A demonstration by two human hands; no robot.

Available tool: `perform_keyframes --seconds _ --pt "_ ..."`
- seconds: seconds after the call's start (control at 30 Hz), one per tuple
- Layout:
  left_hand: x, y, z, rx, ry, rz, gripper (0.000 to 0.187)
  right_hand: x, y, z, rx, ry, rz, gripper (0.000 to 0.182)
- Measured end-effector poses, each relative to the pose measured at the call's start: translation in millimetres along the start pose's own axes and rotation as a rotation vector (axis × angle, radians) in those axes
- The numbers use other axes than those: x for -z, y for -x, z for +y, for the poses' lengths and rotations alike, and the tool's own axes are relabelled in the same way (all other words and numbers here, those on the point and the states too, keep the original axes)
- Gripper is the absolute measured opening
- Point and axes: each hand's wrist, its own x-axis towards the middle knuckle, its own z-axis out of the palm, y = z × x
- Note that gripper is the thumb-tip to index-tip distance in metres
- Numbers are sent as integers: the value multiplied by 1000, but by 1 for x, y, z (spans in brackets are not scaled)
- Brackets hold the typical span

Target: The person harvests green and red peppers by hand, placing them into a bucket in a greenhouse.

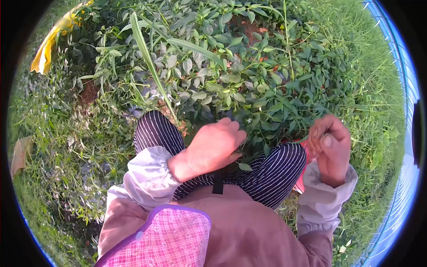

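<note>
Over the right knee of the striped trousers [280, 173], my right hand [330, 144] is raised with its fingers curled and thumb bent inward; anything inside it is too small to make out. My left hand [217, 146] is closed in front of my lap, its back toward the camera, beside the leafy plants [231, 84]. A small green leaf [244, 167] shows just under its fingers, and whether they grip it is unclear. Small red spots show among the leaves ahead. The two hands are apart.
A long grass blade [147, 53] rises ahead on the left. Yellow cloth [44, 53] hangs at the upper left. Pink checked cloth [173, 236] lies over my front. A red object [302, 175] is beside my right knee. Blue-white sheeting [400, 200] runs along the right edge.
</note>
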Motion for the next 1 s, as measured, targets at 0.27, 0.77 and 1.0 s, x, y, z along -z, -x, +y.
perform_keyframes --seconds 0.27,0.77,1.0 --pt "-23 -63 -65 165 88 -374 27 -23 -135 122 -178 -258 28 13" --pt "-71 -29 -141 452 104 -61 38 -40 -113 214 436 1448 -125 20" --pt "-66 -36 -164 534 128 123 33 -34 -174 241 -52 1871 -191 9"
